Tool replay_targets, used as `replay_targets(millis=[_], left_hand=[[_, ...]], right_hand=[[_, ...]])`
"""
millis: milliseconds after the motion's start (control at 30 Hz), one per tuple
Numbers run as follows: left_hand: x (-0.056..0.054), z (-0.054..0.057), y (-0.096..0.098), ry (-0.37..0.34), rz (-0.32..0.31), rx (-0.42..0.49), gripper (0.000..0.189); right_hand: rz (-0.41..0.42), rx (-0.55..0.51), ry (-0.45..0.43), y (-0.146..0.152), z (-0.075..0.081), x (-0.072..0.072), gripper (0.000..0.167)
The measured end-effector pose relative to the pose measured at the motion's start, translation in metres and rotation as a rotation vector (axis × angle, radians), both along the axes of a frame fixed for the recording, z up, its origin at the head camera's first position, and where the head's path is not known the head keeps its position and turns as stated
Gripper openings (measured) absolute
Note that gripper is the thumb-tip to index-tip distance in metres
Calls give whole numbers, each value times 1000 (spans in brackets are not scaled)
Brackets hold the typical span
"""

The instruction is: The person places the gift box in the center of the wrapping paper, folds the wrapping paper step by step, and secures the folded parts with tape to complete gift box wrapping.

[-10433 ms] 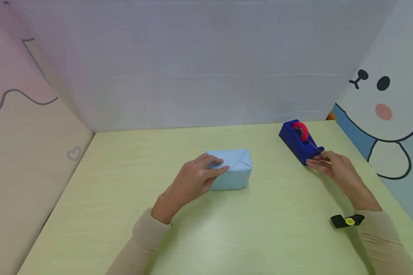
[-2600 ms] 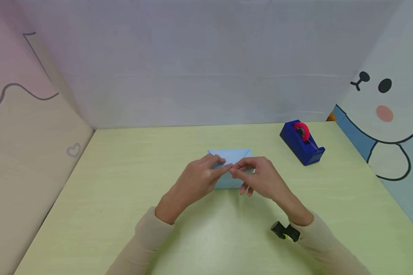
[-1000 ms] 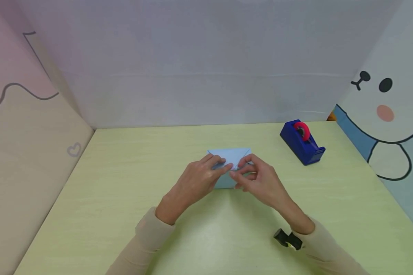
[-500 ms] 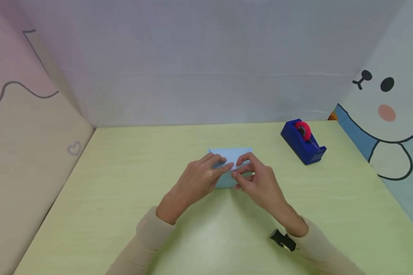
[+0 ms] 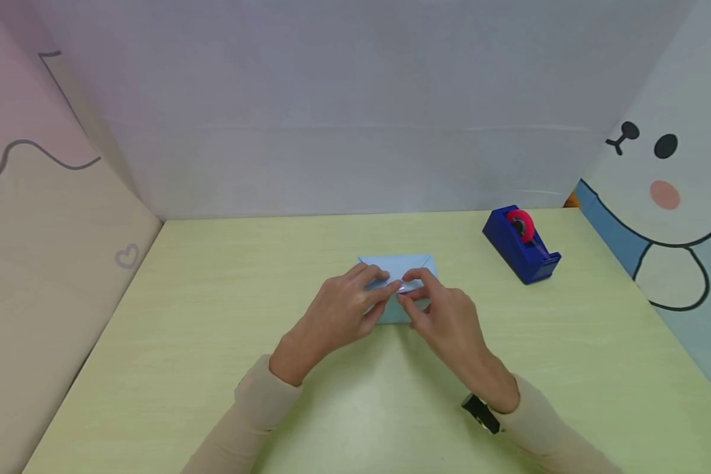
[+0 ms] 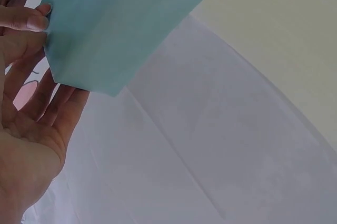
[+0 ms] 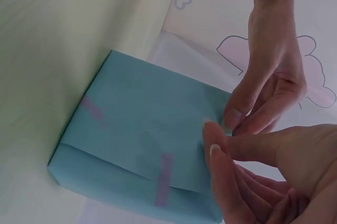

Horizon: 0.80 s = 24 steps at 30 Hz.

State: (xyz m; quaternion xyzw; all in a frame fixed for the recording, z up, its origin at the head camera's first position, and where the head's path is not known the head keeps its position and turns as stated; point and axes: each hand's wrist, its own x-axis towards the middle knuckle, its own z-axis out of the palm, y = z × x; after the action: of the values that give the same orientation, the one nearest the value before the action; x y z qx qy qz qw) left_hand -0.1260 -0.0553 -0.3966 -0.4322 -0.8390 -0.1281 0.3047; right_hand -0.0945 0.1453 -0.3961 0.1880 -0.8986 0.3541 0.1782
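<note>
A small box wrapped in light blue paper (image 5: 395,263) stands on the table, its top showing folded triangular flaps. My left hand (image 5: 339,308) holds it from the left, fingers on top and thumb against the near side. At the near top edge, my right hand (image 5: 450,322) has its curled index finger and thumb on a shiny strip of tape (image 5: 410,287). In the right wrist view, pinkish strips (image 7: 164,179) lie across the seam of the blue face (image 7: 142,103). Fingers of both hands meet at its edge, partly hiding the tape.
A blue tape dispenser (image 5: 521,247) with a red-cored roll stands at the back right of the pale table (image 5: 243,276). A grey-white wall panel (image 5: 355,131) rises behind. Printed panels with cartoon drawings flank both sides.
Ten seconds ago my right hand was at the tape dispenser; it has since come to the box. In the last second its fingers shift slightly along the edge. The left hand stays put.
</note>
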Motion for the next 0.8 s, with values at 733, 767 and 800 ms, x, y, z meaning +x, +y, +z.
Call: replay_targets(millis=[733,767,800], left_hand=[[0,0,-2,-21,-19,-7,30],[0,0,-2,-22,-20,-6,30],[0,0,-2,-22,-20,-4,29]], right_hand=[[73,-58,-45,4,2,-5,28],[74,-59,-45,4,1,-5,29],[74,-59,-45,4,1,-6,28]])
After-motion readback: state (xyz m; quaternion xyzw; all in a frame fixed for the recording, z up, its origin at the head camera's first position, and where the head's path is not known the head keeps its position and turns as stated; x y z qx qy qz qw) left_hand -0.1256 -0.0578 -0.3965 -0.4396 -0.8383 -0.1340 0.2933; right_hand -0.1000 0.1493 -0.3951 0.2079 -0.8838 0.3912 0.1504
